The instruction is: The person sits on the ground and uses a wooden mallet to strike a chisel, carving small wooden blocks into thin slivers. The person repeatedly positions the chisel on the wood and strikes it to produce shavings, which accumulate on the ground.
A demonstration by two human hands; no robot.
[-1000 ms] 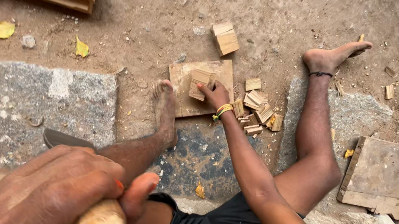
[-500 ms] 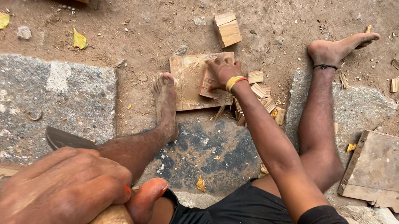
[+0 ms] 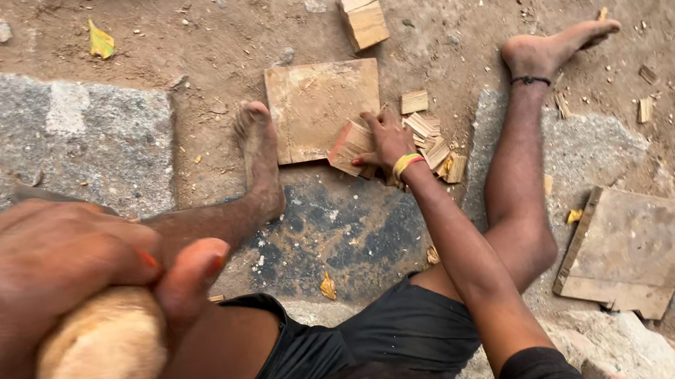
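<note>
- Sitting on the ground with legs spread, the person raises the left hand (image 3: pixel 41 315) close to the camera; its fingers are wrapped tight around a pale wooden handle (image 3: pixel 99 360), the thumb pressed along its side.
- A dark blade tip (image 3: pixel 51 194) shows just behind the knuckles, so I judge the tool is a chopping knife or small axe; most of it is hidden.
- The right hand (image 3: pixel 387 135) is low on the ground, between the feet; its fingers are curled and pinch a small wooden block (image 3: pixel 349 146) at the lower right corner of the flat wooden board (image 3: pixel 325 106).
- Risk, as I judge it: if the blade comes down while the fingers hold the block so near, it could cut them.
- The bare left foot (image 3: pixel 260 152) lies just beside the board, so a blow that slips could reach the toes.
- The block stands tilted at the board's edge; it could slide off or jump away when struck.
- Cut wooden pieces (image 3: pixel 432 147) lie in a loose heap right of the hand and could roll under the block.
- No container is visible; the pieces lie directly on dirt and stone (image 3: pixel 45 150).
</note>
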